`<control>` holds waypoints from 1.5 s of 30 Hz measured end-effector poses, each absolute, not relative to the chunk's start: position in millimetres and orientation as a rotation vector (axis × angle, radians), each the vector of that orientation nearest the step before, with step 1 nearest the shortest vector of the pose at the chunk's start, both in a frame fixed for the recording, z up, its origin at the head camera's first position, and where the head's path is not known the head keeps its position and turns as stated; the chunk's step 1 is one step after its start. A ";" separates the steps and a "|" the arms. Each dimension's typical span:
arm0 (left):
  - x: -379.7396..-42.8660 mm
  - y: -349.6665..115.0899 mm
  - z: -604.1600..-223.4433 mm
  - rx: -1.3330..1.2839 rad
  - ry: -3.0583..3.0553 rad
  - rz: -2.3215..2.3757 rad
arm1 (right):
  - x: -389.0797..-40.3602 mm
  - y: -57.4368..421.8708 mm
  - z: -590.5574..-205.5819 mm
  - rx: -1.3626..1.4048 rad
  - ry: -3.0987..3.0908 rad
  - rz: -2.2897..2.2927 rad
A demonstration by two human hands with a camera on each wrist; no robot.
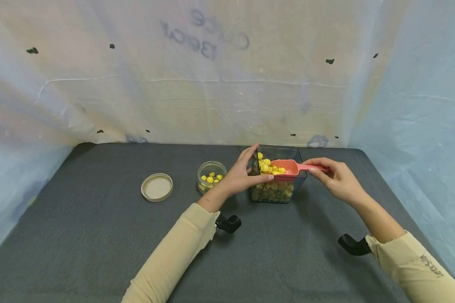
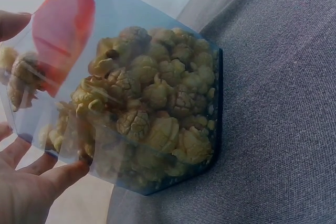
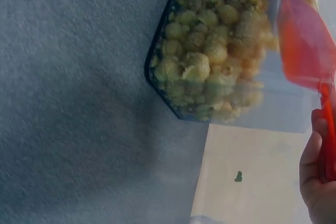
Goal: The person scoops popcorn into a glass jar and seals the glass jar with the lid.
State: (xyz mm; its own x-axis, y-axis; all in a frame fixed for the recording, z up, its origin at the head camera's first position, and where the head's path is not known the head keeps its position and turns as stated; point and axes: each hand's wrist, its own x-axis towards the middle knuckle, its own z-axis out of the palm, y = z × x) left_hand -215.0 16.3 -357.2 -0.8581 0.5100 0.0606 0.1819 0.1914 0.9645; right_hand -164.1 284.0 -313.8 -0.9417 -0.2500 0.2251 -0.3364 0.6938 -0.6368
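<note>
A dark-tinted clear bin (image 1: 273,195) with yellow popcorn (image 2: 157,98) in its lower part stands on the table. My left hand (image 1: 239,176) holds it from the left, thumb at the front of the rim and fingers toward the back. With my right hand (image 1: 337,179) I grip the handle of a coral-red scoop (image 1: 293,167). The bowl of this scoop is inside the bin's upper part, with yellow popcorn at its front end. Through the bin's wall, the right wrist view shows the scoop (image 3: 304,45) above the main heap.
Left of the bin stands a small clear round jar (image 1: 202,185) holding several popcorn pieces. Farther left lies a round lid (image 1: 157,187) with a pale centre. The dark grey table (image 1: 98,235) meets a pale hanging sheet (image 1: 220,105) at the back and sides.
</note>
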 end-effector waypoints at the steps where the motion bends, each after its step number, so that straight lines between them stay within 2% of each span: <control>1: -215.0 16.5 -357.1 0.657 2.198 1.715 | -163.3 283.8 -314.4 0.472 -2.773 1.094; 29: -214.4 16.1 -356.0 0.664 2.167 1.747 | -157.7 284.3 -325.7 0.283 -2.671 1.281; 45: -213.4 16.0 -356.5 0.637 2.182 1.735 | -156.5 280.7 -328.4 0.316 -2.635 1.335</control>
State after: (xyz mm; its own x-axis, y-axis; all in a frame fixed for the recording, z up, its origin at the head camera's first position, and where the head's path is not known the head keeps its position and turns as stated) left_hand -213.4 16.0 -356.5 -0.8632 0.5022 0.0528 0.1647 0.1810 0.9696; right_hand -156.5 280.7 -328.4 -0.9630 -0.1106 0.2456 -0.2635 0.5766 -0.7734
